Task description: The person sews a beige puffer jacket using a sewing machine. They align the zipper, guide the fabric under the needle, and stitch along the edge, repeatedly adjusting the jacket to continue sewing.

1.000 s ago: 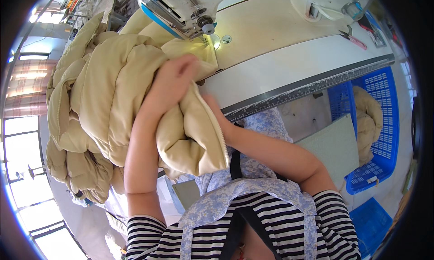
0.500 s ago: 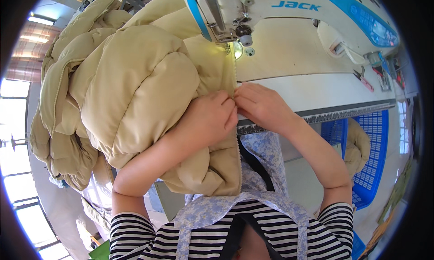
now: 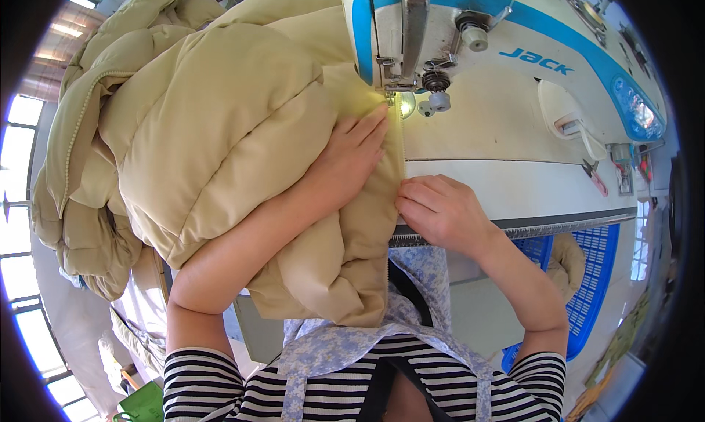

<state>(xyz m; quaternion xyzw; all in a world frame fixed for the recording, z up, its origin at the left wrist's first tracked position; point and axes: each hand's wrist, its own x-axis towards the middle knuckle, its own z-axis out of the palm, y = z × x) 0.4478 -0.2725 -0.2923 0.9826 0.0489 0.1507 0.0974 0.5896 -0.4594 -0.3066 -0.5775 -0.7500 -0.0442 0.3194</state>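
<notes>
A puffy beige padded jacket (image 3: 220, 128) lies across the sewing table, heaped to the left, with a zipper tape (image 3: 402, 147) along its right edge. The white and blue sewing machine (image 3: 433, 62) stands over it, its lit needle area at the top of that edge. My left hand (image 3: 352, 154) lies flat on the fabric, fingers stretched toward the presser foot. Lower down, my right hand (image 3: 440, 208) pinches the zippered edge between thumb and fingers. My left forearm rests over the jacket's folds.
A ruler strip (image 3: 514, 224) runs along the table's front edge. Small snips (image 3: 595, 178) with a pink handle lie at the right. Below the table on that side, a blue plastic basket (image 3: 593, 275) holds more beige padded fabric. A green object (image 3: 143, 404) is at lower left.
My left hand has gone from gripping the edge beside my right hand to lying flat further up, near the needle. My right hand still pinches the zippered edge. The view has shifted.
</notes>
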